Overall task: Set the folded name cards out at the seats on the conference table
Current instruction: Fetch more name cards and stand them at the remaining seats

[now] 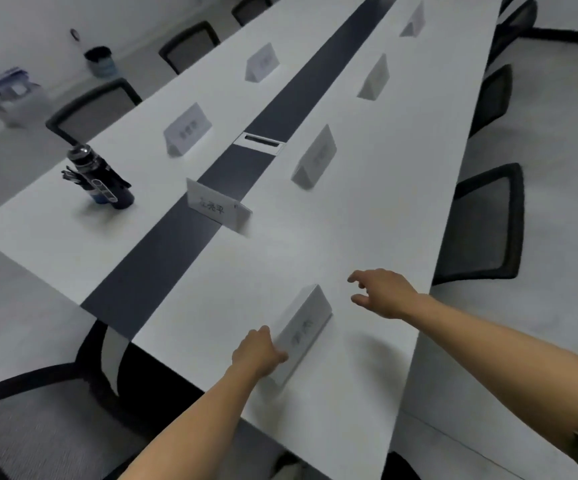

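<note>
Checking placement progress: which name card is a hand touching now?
The nearest name card; the left hand rests on its end. Every other card stands untouched farther up the table.

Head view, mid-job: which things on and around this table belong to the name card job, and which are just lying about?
Part of the job:
- nearest name card, touched by the left hand
- right hand, open beside it
- end card on the dark strip
- cards already standing
- conference table
- chairs

Lying about:
- dark bottle
- bin
- box on the floor
</note>
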